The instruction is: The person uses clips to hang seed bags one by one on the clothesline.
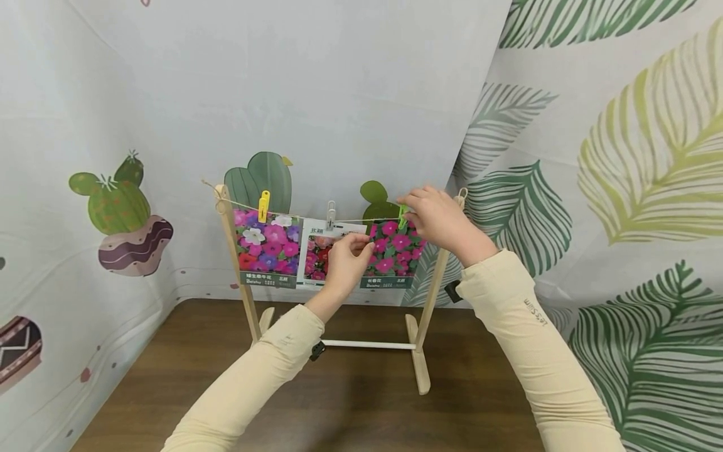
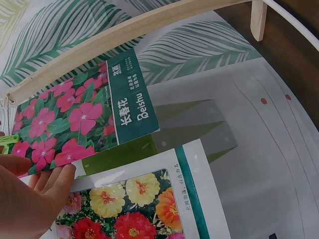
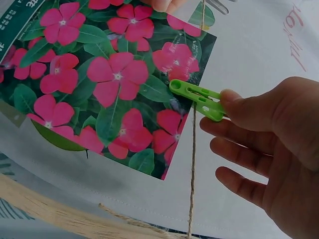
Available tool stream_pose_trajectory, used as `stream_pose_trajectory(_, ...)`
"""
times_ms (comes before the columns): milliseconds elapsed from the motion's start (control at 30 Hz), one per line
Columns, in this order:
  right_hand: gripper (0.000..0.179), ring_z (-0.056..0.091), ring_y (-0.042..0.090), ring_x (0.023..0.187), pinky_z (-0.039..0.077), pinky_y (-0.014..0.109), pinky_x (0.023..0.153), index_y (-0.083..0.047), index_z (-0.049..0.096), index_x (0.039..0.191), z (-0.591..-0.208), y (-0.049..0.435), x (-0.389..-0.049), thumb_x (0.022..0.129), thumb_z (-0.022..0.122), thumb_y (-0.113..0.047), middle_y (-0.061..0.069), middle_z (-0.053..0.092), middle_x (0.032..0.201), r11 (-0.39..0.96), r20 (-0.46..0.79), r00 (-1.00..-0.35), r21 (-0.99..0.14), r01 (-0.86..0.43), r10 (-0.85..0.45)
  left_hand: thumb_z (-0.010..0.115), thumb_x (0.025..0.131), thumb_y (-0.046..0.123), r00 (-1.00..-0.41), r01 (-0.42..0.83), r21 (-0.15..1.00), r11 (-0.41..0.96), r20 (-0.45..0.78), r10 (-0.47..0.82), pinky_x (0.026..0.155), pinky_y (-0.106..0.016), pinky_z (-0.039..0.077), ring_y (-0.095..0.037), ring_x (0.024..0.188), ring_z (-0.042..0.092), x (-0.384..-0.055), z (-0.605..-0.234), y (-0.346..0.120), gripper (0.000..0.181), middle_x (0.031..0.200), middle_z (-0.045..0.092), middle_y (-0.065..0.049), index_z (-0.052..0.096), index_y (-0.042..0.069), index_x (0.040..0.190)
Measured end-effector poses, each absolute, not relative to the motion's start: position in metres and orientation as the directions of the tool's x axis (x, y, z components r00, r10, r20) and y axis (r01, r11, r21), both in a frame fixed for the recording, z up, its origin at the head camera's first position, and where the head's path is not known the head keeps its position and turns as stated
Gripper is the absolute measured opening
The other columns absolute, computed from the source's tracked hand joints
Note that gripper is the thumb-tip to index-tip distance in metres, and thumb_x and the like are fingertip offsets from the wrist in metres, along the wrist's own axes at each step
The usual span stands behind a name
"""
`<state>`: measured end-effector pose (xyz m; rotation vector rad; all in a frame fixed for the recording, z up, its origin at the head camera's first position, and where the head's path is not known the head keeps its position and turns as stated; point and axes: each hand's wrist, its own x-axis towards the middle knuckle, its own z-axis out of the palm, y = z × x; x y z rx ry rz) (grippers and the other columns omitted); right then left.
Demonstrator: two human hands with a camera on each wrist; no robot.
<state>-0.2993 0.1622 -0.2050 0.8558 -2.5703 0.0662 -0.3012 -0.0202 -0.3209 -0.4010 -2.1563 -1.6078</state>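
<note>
A seed packet with pink flowers (image 1: 391, 251) hangs at the right end of a twine line (image 3: 192, 169). My right hand (image 1: 435, 216) pinches the end of a green clothespin (image 3: 199, 98) between thumb and forefinger, its other fingers spread loosely. The clothespin's nose lies over the packet's top edge and the twine. With thumb and fingertips, my left hand (image 1: 347, 263) pinches that packet by its left edge. Behind this hand, partly hidden, a white-bordered packet (image 2: 134, 204) of mixed flowers hangs from a pale grey clothespin (image 1: 331, 215).
To the left, a petunia-like flower packet (image 1: 268, 251) hangs under a yellow clothespin (image 1: 263, 206). The twine runs between two wooden posts (image 1: 240, 270), joined low down by a white rod (image 1: 367, 344). This stand is on a brown wooden table (image 1: 282, 402) before printed curtains (image 1: 339, 94).
</note>
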Motion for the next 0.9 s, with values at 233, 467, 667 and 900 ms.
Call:
stream_pose_trajectory(233, 0.034, 0.051, 0.034, 0.112, 0.041, 0.05, 0.096, -0.003, 0.059, 0.129, -0.209, 0.164, -0.3, 0.095, 0.059, -0.01, 0.016, 0.059, 0.126, 0.805, 0.423, -0.713, 0.068, -0.59, -0.559, 0.064, 0.091, 0.01, -0.84, 0.504, 0.806, 0.312, 0.541, -0.041, 0.069, -0.033, 0.054, -0.019, 0.08, 0.067, -0.296, -0.323, -0.024, 0.014, 0.094, 0.072, -0.009, 0.068, 0.003, 0.102)
stream_pose_trajectory(467, 0.034, 0.052, 0.034, 0.113, 0.043, 0.049, 0.095, -0.004, 0.059, 0.129, -0.213, 0.167, -0.302, 0.095, 0.059, -0.008, 0.016, 0.059, 0.126, 0.792, 0.45, -0.691, 0.061, -0.608, -0.565, 0.065, 0.092, 0.014, -0.851, 0.482, 0.814, 0.324, 0.523, -0.048, 0.074, -0.036, 0.054, -0.021, 0.084, 0.068, -0.297, -0.326, -0.027, 0.018, 0.098, 0.072, -0.01, 0.069, 0.004, 0.106)
stream_pose_trajectory(667, 0.034, 0.053, 0.034, 0.112, 0.044, 0.049, 0.093, -0.004, 0.06, 0.128, -0.216, 0.169, -0.303, 0.095, 0.059, -0.006, 0.016, 0.06, 0.124, 0.78, 0.476, -0.668, 0.064, -0.623, -0.572, 0.065, 0.091, 0.011, -0.854, 0.476, 0.823, 0.309, 0.517, -0.061, 0.073, -0.036, 0.055, -0.022, 0.085, 0.069, -0.294, -0.325, -0.03, 0.017, 0.098, 0.072, -0.011, 0.069, 0.002, 0.106)
stream_pose_trajectory(900, 0.033, 0.056, 0.034, 0.109, 0.044, 0.047, 0.093, -0.001, 0.061, 0.125, -0.22, 0.172, -0.301, 0.092, 0.062, -0.006, 0.017, 0.062, 0.119, 0.754, 0.542, -0.615, 0.054, -0.655, -0.573, 0.066, 0.091, 0.009, -0.842, 0.498, 0.821, 0.28, 0.535, -0.067, 0.075, -0.037, 0.054, -0.023, 0.087, 0.068, -0.292, -0.326, -0.033, 0.015, 0.097, 0.072, -0.013, 0.068, 0.0, 0.103)
